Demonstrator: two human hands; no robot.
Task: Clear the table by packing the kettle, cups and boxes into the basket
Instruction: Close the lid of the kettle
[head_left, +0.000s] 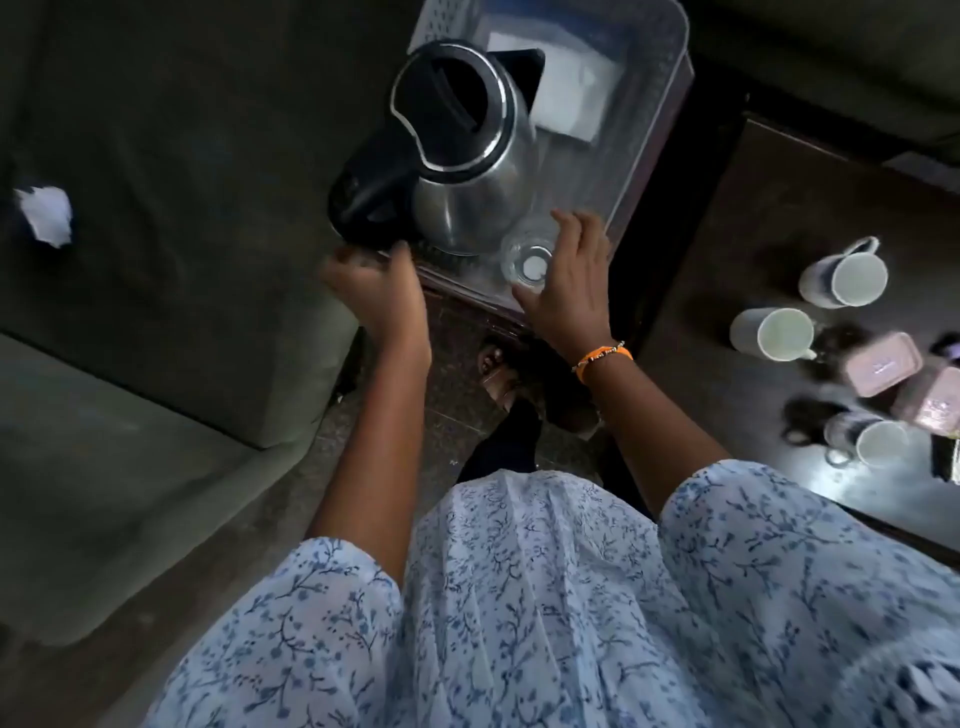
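Observation:
A steel kettle (467, 171) with a black lid and handle stands inside the clear plastic basket (660, 104) on a small stand. A clear glass (530, 260) sits in the basket's near corner beside the kettle. My right hand (571, 291) curls around the glass with fingers on its rim. My left hand (379, 296) rests at the basket's near left corner, just under the kettle's handle. On the dark table at right stand three white cups (847, 275), (774, 332), (872, 441) and two pink boxes (883, 364), (930, 400).
White paper (566, 98) lies on the basket's floor behind the kettle. A grey sofa (156, 260) fills the left side with a crumpled white paper (47, 213) on it. My feet show on the floor between sofa and table.

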